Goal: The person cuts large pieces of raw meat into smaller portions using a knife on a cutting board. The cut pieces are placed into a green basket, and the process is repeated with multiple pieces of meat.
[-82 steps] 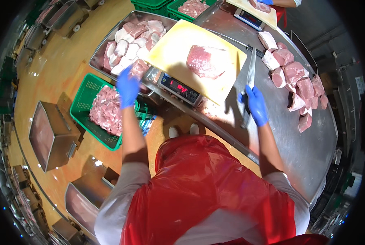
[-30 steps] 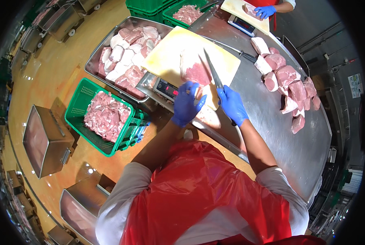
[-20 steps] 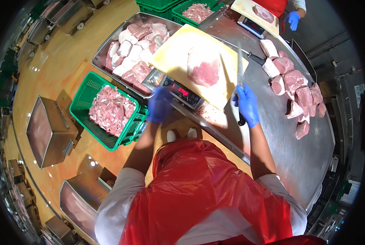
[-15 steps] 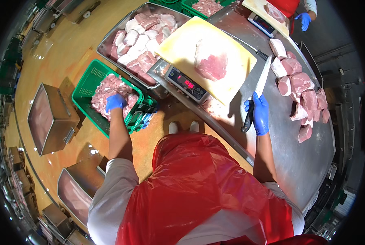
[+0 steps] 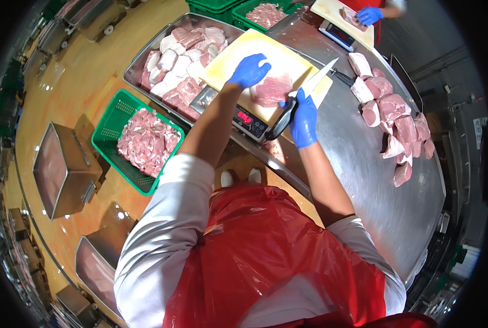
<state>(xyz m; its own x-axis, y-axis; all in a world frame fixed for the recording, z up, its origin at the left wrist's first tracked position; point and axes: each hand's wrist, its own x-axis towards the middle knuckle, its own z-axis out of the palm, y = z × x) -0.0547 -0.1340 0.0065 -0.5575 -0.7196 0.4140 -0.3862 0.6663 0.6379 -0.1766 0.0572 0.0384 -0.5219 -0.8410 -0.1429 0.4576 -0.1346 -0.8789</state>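
A piece of raw pork lies on the yellowish cutting board, which rests on a digital scale. My gloved left hand is over the board at the meat's upper left edge, fingers bent and slightly apart, holding nothing. Whether its fingertips touch the meat is hard to tell. My gloved right hand is closed round the black handle of a long knife. Its blade points up and away to the right, over the board's right side.
Several pork pieces lie on the steel table at right. A metal tub of meat stands behind left; a green crate of trimmings sits nearer. A sharpening steel lies beyond the board. A co-worker's gloved hand touches meat far right.
My left hand has left the green crate and come up over the board. My right hand has brought the knife left to the board. The co-worker's hand has moved onto the meat there.
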